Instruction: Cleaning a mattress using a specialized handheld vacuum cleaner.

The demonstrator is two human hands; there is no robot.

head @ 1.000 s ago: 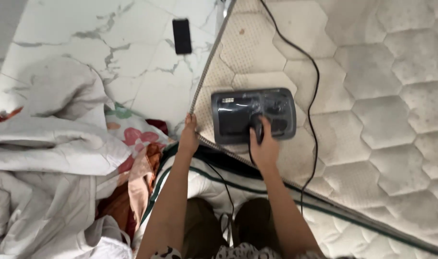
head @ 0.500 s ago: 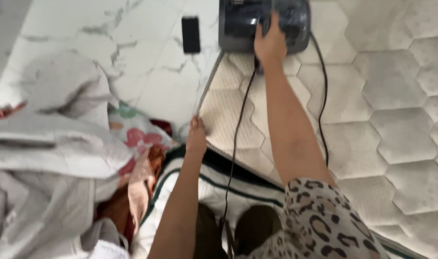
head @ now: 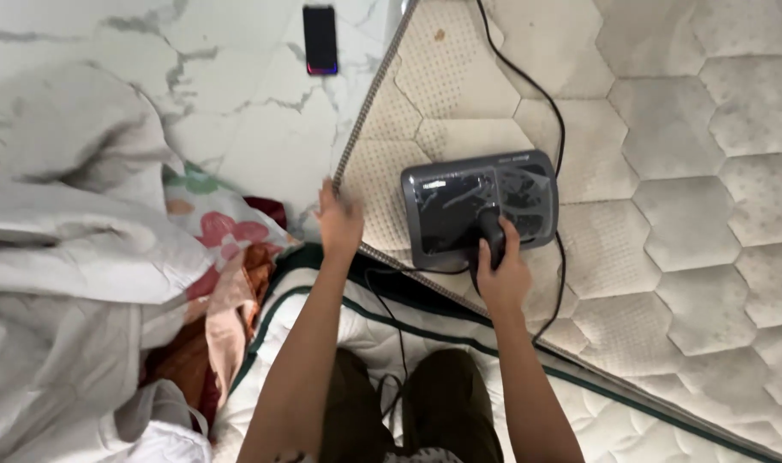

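A dark grey handheld mattress vacuum (head: pixel 476 206) rests flat on the cream quilted mattress (head: pixel 665 189) near its corner. My right hand (head: pixel 502 273) is closed around the vacuum's black handle at its near edge. My left hand (head: pixel 338 221) presses on the mattress corner by the piped edge, fingers spread, holding nothing. The vacuum's black cord (head: pixel 545 111) loops over the mattress from the top of the view and trails down between my knees.
A black phone (head: pixel 320 39) lies on the white marble floor (head: pixel 236 94). Crumpled white and floral bedding (head: pixel 91 257) is heaped at the left. A second quilted pad with green piping (head: pixel 391 326) lies under my knees.
My right hand pushed the vacuum far away along the mattress edge, then pulled it back close to the corner. My left hand stayed at the mattress corner.
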